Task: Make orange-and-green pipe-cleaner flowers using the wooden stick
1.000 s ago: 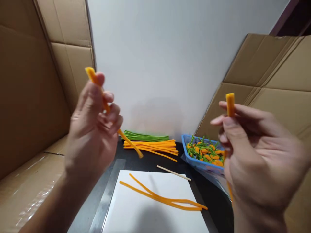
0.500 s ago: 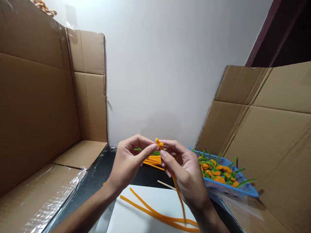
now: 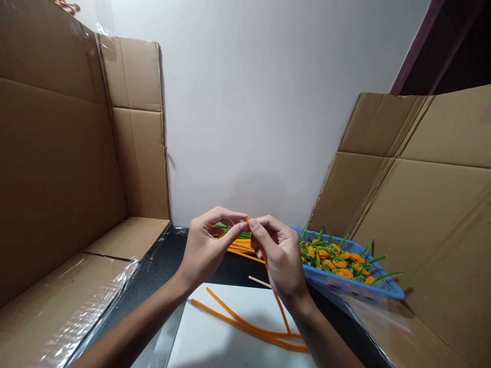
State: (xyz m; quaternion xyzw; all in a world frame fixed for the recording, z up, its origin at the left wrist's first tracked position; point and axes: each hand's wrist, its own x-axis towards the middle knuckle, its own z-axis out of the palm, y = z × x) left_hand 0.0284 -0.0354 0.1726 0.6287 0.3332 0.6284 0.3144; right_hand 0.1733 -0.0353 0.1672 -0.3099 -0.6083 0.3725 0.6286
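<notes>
An orange pipe cleaner (image 3: 283,313) is pinched at its upper end between my two hands, just above the middle of the table. The thumb and index finger of my left hand (image 3: 207,245) close on its tip. My right hand (image 3: 278,255) grips it right beside them, and the fingers mostly cover the bent end. Its long tail hangs below my right hand toward the white sheet (image 3: 218,347). On that sheet lie more loose orange pipe cleaners (image 3: 238,324), their right ends hidden behind my right forearm.
Behind my hands lie bundled orange pipe cleaners (image 3: 245,249) and green ones (image 3: 220,226). A blue basket (image 3: 387,292) at right holds several orange-and-green pieces. A thin pale stick (image 3: 259,281) rests behind the sheet. Cardboard walls (image 3: 138,158) stand on both sides.
My right thumb has moved up onto the bent orange end, which now barely shows between the fingertips. The hanging tail has shifted slightly left with my right hand.
</notes>
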